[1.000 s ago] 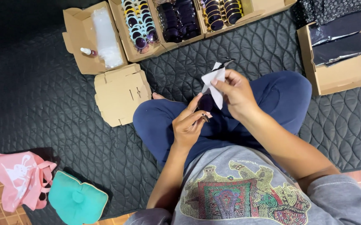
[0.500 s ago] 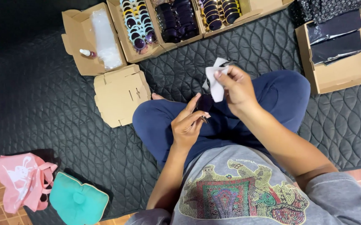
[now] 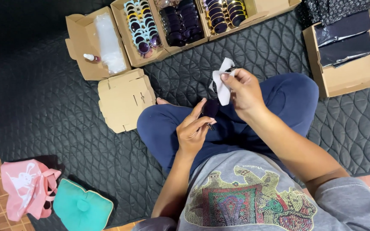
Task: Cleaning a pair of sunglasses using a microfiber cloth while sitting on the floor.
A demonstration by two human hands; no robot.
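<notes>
I sit cross-legged on a dark quilted mat (image 3: 56,111). My left hand (image 3: 194,128) pinches a pair of dark round sunglasses (image 3: 211,108) above my lap, one lens showing past my fingers. Just beyond it, my right hand (image 3: 244,90) holds a small white cleaning cloth (image 3: 221,83) pressed against the far end of the glasses. Both hands hover over my blue trouser legs.
Open cardboard boxes of sunglasses (image 3: 144,30) line the far edge, one holding plastic sleeves and a small bottle (image 3: 91,57). A flat folded carton (image 3: 125,98) lies left of my knee. A box with dark pouches (image 3: 347,42) sits right. A pink bag (image 3: 24,186) and teal cushion (image 3: 82,209) lie near left.
My right hand with the cloth has lifted slightly and shifted on the glasses; the left hand stays almost in place. The view drifted a little.
</notes>
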